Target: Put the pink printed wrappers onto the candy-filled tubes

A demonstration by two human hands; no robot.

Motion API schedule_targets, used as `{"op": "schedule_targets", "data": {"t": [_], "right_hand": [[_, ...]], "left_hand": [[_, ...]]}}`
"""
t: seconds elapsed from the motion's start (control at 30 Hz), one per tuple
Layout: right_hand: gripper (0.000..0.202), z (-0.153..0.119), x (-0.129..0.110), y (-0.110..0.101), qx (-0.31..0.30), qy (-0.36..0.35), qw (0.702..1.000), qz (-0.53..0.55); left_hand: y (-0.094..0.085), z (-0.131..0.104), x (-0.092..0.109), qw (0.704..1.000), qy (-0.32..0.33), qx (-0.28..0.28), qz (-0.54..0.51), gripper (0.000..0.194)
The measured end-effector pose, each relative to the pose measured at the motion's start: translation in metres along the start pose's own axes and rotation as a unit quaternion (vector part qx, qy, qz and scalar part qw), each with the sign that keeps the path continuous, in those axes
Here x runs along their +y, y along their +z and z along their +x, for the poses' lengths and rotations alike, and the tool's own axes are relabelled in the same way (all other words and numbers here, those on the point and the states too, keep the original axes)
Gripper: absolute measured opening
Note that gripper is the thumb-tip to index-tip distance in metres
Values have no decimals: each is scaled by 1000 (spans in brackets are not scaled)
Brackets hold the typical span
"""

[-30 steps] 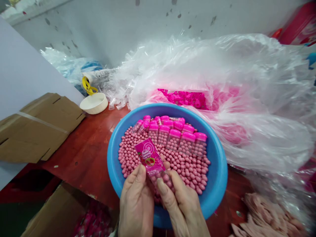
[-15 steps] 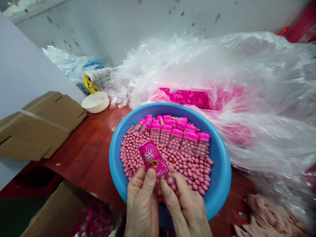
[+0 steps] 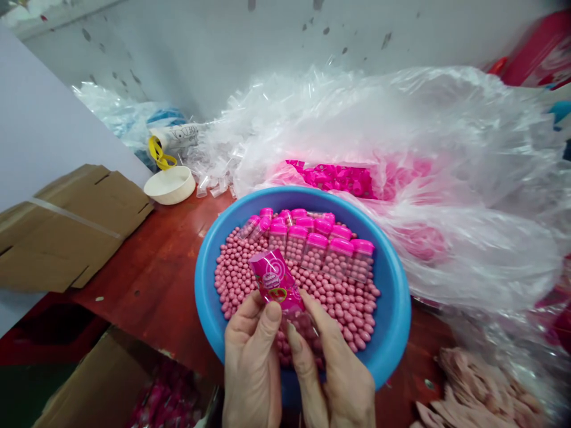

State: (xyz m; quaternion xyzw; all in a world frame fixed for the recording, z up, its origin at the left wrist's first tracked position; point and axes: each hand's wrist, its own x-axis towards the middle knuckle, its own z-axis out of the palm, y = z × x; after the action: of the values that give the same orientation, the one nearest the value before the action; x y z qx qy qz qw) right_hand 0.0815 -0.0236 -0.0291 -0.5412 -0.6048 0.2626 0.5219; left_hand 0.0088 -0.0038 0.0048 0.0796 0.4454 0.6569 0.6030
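Observation:
Over the near side of a blue basin (image 3: 205, 297), my left hand (image 3: 254, 356) pinches a printed pink sleeve (image 3: 274, 279) by its lower left edge. My right hand (image 3: 330, 368) grips a clear candy container (image 3: 306, 327) filled with round pink candies, its thumb in front and index finger along the right side. The sleeve sits at the container's upper end; how far it overlaps is unclear. Loose pink candies (image 3: 234, 267) fill the basin. Several filled containers with bright pink caps (image 3: 316, 241) lie on them toward the far side.
Behind the basin spreads a large clear plastic bag (image 3: 468, 238) with pink caps (image 3: 339, 178) in its opening. At left are folded cardboard (image 3: 75, 220), a white round dish (image 3: 172, 184) and yellow tape (image 3: 158, 151). An open carton (image 3: 93, 380) stands lower left; beige cloth (image 3: 486, 392) lies lower right.
The right index finger has moved up along the container to the sleeve's lower right edge. The left hand keeps its pinch on the sleeve. The whole view has shifted slightly.

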Motion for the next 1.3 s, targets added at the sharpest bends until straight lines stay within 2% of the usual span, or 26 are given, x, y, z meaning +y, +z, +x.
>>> {"op": "schedule_targets", "data": {"t": [0.07, 0.17, 0.3, 0.4, 0.53, 0.63, 0.77, 0.87, 1.07, 1.17, 1.23, 1.3], "right_hand": [[32, -1, -1, -2, 4, 52, 998, 26], [24, -3, -7, -4, 32, 129, 990, 38], [24, -1, -12, -5, 37, 170, 982, 74], [27, 5, -9, -10, -1, 215, 966, 140], [35, 14, -4, -16, -113, 286, 917, 253], [41, 16, -3, -17, -141, 314, 897, 278], [42, 13, -3, -16, -128, 308, 901, 276], [37, 12, -4, -15, -123, 298, 909, 265], [33, 11, -2, -14, -91, 314, 904, 274], [33, 10, -1, -15, -88, 303, 914, 256], [34, 10, -3, -16, -70, 299, 924, 227], [33, 11, -6, -17, -61, 284, 935, 203]], "left_hand": [[-1, -1, -1, 1000, -2, -22, 15, 13], [-2, -2, -5, 999, -15, -40, 28, 7], [-3, -2, -7, 998, -27, -43, 24, 8], [-7, 0, -2, 999, -25, -35, 32, 16], [-14, 8, 9, 997, 24, 14, 77, 20], [-18, 15, 18, 990, 63, -6, 129, 15], [-19, 19, 27, 977, 118, -7, 176, 11], [-16, 16, 28, 982, 137, 11, 132, 9], [-18, 8, 16, 978, 182, 52, 92, 9], [-24, 8, 8, 976, 195, 64, 76, 8], [-26, 9, 6, 983, 168, 27, 69, 10], [-24, 10, 9, 991, 100, -38, 82, 14]]}}
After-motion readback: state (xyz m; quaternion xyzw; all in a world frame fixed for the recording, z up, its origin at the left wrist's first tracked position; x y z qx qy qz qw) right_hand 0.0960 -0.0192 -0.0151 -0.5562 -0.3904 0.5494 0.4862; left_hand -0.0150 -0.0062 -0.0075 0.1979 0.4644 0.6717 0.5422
